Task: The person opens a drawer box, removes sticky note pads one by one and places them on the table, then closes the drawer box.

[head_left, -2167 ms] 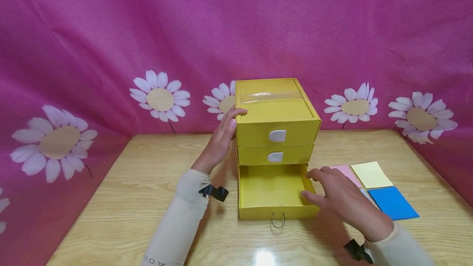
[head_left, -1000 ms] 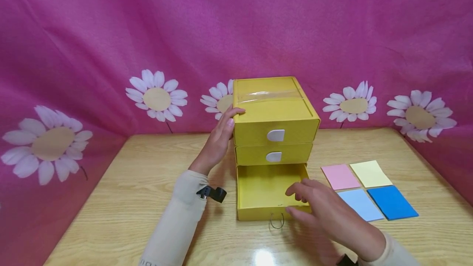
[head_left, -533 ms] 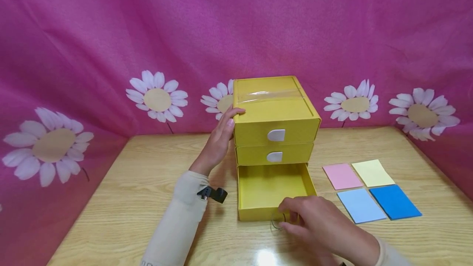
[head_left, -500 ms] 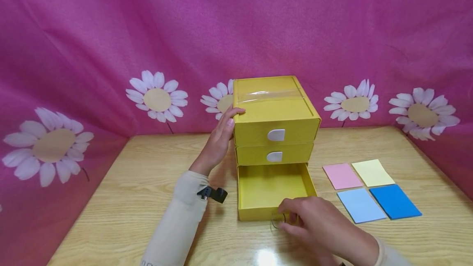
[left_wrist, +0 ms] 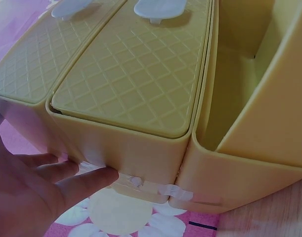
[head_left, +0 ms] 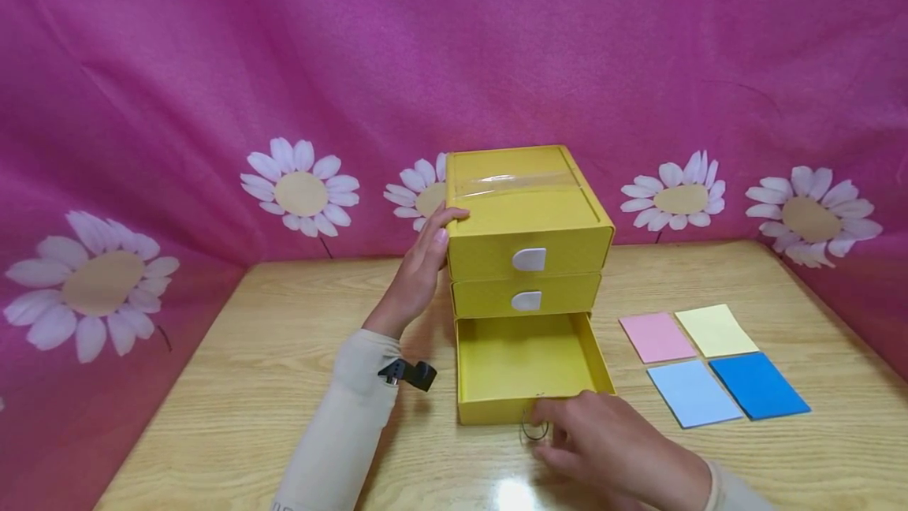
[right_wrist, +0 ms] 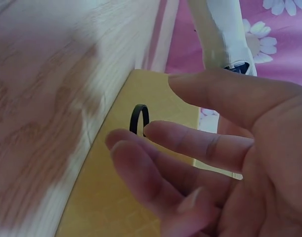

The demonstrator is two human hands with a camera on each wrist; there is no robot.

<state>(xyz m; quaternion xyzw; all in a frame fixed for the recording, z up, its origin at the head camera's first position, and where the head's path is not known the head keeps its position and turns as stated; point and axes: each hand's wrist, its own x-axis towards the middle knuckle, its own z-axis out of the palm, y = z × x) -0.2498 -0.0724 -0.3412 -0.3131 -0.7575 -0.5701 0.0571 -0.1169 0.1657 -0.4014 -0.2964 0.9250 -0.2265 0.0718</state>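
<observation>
A yellow drawer unit [head_left: 528, 211] stands on the table, its two upper drawers shut and its bottom drawer [head_left: 493, 412] pulled out. Nothing lies on the visible drawer floor. My left hand [head_left: 414, 278] rests against the unit's left side, one finger over the top edge; the left wrist view shows its fingers extended along the side wall. A thin dark loop [right_wrist: 134, 118] hangs on the bottom drawer's front as a pull. My right hand [head_left: 624, 448] is at that loop, fingers loosely bent, the index fingertip close to or touching it. Thumb and fingers stay apart.
Right of the unit lie square paper pads: pink [head_left: 656, 337], pale yellow [head_left: 716, 330], light blue [head_left: 694, 394] and dark blue [head_left: 761, 386]. White tabs mark the upper drawers. Behind the wooden table [head_left: 284, 385] hangs a pink flowered cloth [head_left: 496, 46].
My right hand has moved from the bottom drawer's right wall leftward and down to the loop at its front. The left hand keeps its place; the drawer stays out.
</observation>
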